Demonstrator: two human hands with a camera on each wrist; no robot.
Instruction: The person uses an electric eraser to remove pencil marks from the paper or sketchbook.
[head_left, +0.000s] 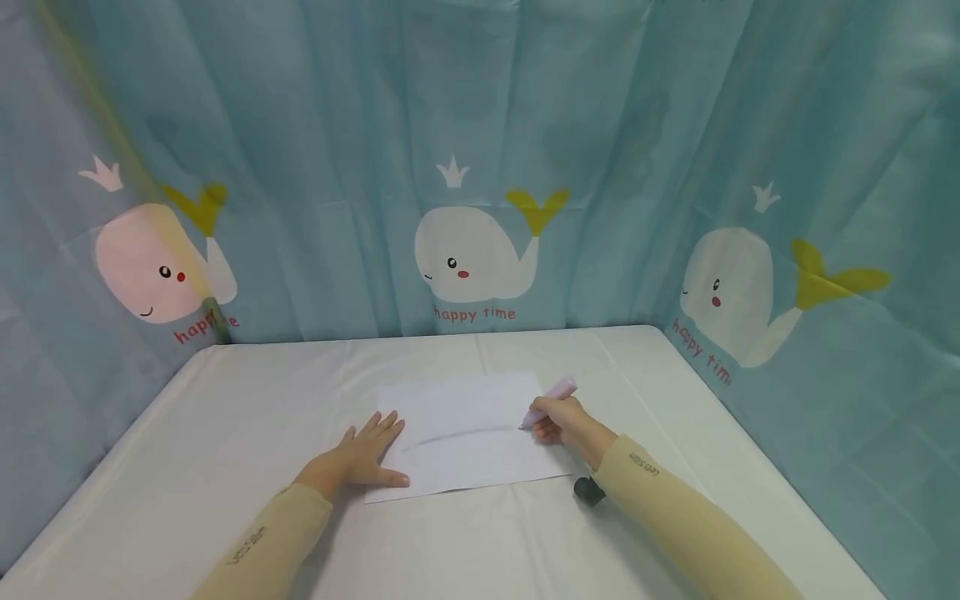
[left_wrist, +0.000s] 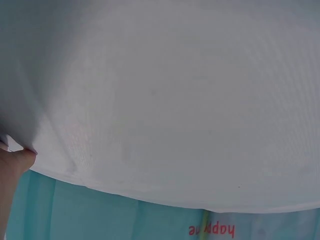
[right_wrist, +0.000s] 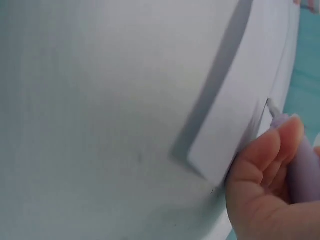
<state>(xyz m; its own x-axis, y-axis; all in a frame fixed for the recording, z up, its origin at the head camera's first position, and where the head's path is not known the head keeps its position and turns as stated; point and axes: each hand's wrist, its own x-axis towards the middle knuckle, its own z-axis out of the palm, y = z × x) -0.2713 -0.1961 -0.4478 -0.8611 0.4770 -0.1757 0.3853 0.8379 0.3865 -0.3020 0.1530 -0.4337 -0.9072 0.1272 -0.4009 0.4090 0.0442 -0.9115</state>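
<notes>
A white sheet of paper [head_left: 465,467] lies on the white table, with a soft grey line running across it toward the right. My left hand [head_left: 367,454] rests with spread fingers on the sheet's left edge; only part of that hand [left_wrist: 15,162] shows in the left wrist view. In my right hand [head_left: 562,421] is a thick lavender pen-like tool [head_left: 558,389], pinched between thumb and fingers. Its narrow tip meets the paper near the right edge. The right wrist view shows the tool [right_wrist: 302,172] close up, its tip at the line's end; its exact kind is unclear.
The table [head_left: 247,417] is covered in smooth white cloth. Blue curtains [head_left: 337,167] with printed whales hang behind it and along both sides. A small black object [head_left: 588,490] sits beneath the right cuff. The paper's near edge [right_wrist: 205,165] casts a shadow on the cloth.
</notes>
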